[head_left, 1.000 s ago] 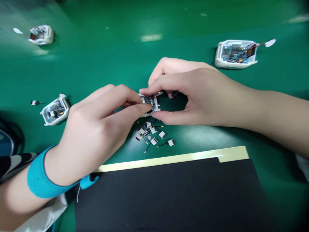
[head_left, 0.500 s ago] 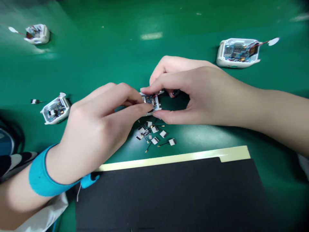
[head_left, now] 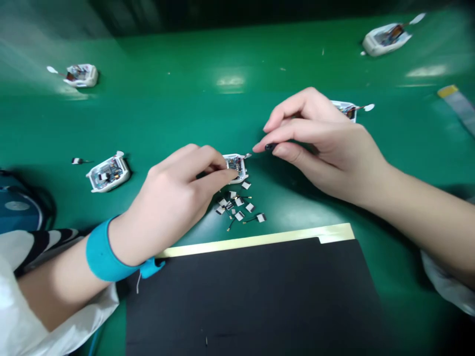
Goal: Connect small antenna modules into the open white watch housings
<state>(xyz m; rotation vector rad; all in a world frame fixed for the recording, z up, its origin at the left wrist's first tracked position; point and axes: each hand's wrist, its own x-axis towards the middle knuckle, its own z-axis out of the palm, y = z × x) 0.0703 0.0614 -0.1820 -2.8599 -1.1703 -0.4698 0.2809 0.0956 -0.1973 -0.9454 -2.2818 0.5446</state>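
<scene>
White casing (head_left: 241, 165) with its circuit board exposed is seen, in the head view, near the middle of the green table (head_left: 178, 118), its left half covered by the left hand (head_left: 178, 193). It is gripped at that left end between the thumb and fingers, the thumb tip being laid over the board; whether anything smaller is pinched underneath cannot be told. A turquoise wristband (head_left: 106, 253) is worn on the same arm. By the right hand (head_left: 319, 141), raised just to the right of the casing and apart from it, a small black object (head_left: 269, 147) is held in a narrow pinch between thumb and index finger; its full shape is hidden.

Just below the casing, small white-and-black parts (head_left: 239, 216) are scattered in a loose cluster, some with short dark leads. Further down, a black sheet (head_left: 252, 296) edged by a pale yellow strip (head_left: 260, 241) is laid on the table. To the left, a second casing (head_left: 109, 173) is placed near a single loose part (head_left: 77, 160). Another casing (head_left: 82, 75) is set at the upper left, one (head_left: 384, 42) at the upper right, and one (head_left: 345, 110) is partly hidden behind the right hand
</scene>
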